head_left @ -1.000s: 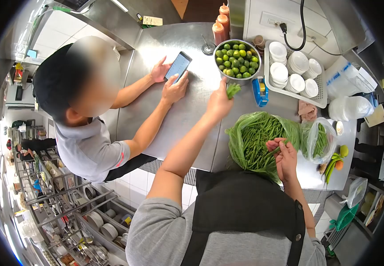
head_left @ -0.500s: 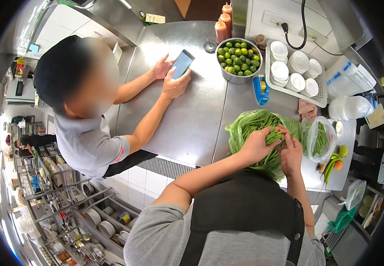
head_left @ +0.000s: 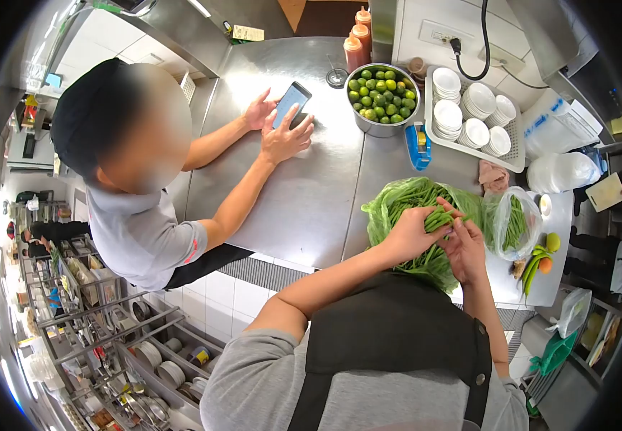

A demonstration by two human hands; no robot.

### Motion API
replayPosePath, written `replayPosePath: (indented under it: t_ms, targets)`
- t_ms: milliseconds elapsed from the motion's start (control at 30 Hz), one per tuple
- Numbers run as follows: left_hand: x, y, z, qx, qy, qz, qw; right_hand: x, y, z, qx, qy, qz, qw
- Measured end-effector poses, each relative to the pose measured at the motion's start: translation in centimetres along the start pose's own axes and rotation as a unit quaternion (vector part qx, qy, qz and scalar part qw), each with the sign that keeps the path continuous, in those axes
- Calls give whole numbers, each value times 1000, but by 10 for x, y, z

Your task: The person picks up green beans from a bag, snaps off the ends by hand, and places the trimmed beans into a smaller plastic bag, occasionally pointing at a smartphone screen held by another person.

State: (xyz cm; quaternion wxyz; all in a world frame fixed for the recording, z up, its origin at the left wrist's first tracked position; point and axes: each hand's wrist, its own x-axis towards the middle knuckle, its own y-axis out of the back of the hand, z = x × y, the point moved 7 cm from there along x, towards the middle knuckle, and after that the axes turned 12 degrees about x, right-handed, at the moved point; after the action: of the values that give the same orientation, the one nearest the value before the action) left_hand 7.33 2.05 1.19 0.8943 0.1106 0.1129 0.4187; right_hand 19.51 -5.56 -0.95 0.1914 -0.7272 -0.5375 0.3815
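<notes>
A green plastic bag full of long green beans lies open on the steel table in front of me. Over it, my left hand is closed round a small bunch of green beans. My right hand meets it from the right, its fingertips pinched at the end of that bunch; the exact grip is partly hidden. Just right of my hands stands a clear plastic bag with more green beans inside.
Across the steel table, a co-worker at left holds a phone. Farther back are a pot of limes, a blue tape dispenser, a white crate of small dishes and a pink cloth. Green chilies lie at right.
My hands stay over the bag with the bunch, and my fingers have shifted slightly on it. The co-worker's hand has lifted its fingers from the phone screen.
</notes>
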Motion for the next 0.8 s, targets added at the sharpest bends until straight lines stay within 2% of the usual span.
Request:
replayPosePath:
  t_ms: [100, 267, 400, 467, 567, 667, 800]
  targets:
    - [-3, -2, 0, 18, -31, -8, 999, 1, -3, 2, -4, -22, -25, 999]
    - [-7, 1, 2, 5, -25, -51, 998, 0, -15, 3, 3, -22, -77, 997]
    - [-11, 1, -5, 26, -31, -65, 997, -3, -13, 7, -5, -31, -50, 998]
    - [-13, 2, -8, 41, -52, -42, 997, -3, -10, 7, 16, -34, -19, 999]
    - [-18, 6, -16, 71, -43, -47, 995, 3, 22, 2, -125, 26, 21, 992]
    - [-24, 9, -24, 115, -21, -69, 991, 1, 8, -10, -274, 36, 8, 961]
    - [-28, 15, -25, 150, -18, -60, 987, 1, -1, -10, -270, 28, 20, 962]
